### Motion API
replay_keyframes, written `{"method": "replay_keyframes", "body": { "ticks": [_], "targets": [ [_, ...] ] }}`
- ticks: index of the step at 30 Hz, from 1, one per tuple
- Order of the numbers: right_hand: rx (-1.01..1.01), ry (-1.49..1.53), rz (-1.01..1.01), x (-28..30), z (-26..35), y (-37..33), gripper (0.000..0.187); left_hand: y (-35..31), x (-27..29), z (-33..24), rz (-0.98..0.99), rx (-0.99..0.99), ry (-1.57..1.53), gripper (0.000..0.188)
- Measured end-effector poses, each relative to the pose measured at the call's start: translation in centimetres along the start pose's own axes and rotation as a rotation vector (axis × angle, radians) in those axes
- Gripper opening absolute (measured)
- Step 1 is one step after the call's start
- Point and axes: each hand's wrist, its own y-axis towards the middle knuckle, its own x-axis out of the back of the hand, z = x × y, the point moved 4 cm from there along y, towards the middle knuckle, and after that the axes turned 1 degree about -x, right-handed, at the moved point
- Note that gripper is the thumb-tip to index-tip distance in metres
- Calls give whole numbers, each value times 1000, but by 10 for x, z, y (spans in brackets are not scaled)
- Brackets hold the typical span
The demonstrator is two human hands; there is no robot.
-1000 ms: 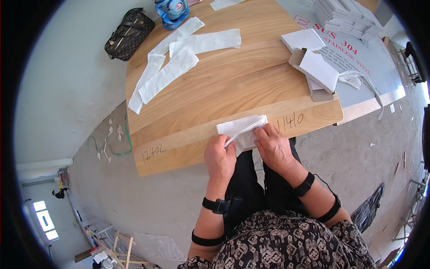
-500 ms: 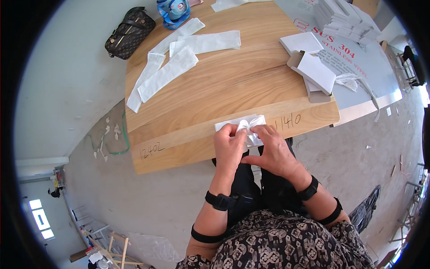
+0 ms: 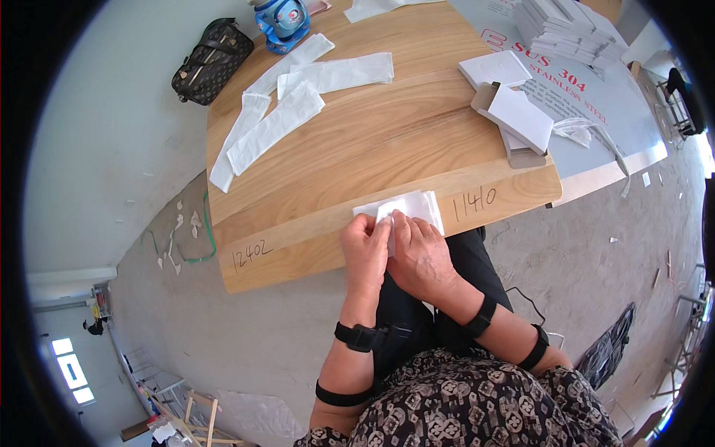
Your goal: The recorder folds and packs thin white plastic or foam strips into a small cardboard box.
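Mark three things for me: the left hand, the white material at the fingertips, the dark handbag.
Left hand [image 3: 363,246]: head view, back of the hand.
White material [image 3: 412,203]: head view, part beyond the fingertips.
Dark handbag [image 3: 214,68]: head view, middle of its body.

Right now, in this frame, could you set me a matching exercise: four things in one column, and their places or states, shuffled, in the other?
Things:
1. Handbag
2. Stack of white boxes
3. Left hand
4. Loose white strips

Places or states:
A. Overlapping on the left part of the wooden table
B. On the grey sheet, upper right
C. Pinching white folded material at the near edge
D. Dark and patterned, close to the pale wall

Pairs: 1-D, 2-B, 3-C, 4-A
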Motion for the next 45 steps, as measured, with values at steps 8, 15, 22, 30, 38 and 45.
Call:
{"method": "replay_keyframes", "body": {
  "ticks": [8, 15, 22, 30, 38, 45],
  "targets": [
    [-313, 293, 14, -10, -37, 3, 39, 1, -12, 5, 76, 17, -103, 29],
    [-606, 1246, -238, 23, -93, -14, 22, -6, -16, 5, 141, -24, 134, 20],
    [-838, 1407, -460, 43, -144, -37, 22, -13, -30, -6, 83, -466, 547, 22],
    [-909, 1278, -429, 35, -146, -46, 23, -16, -45, -9, 79, -582, 716, 28],
    [-886, 1252, -437, 35, -144, -45, 24, -15, -59, -6, 24, -659, 873, 19],
    [-886, 1255, -435, 36, -142, -43, 23, -14, -59, -4, -7, -743, 796, 14]
  ]
}}
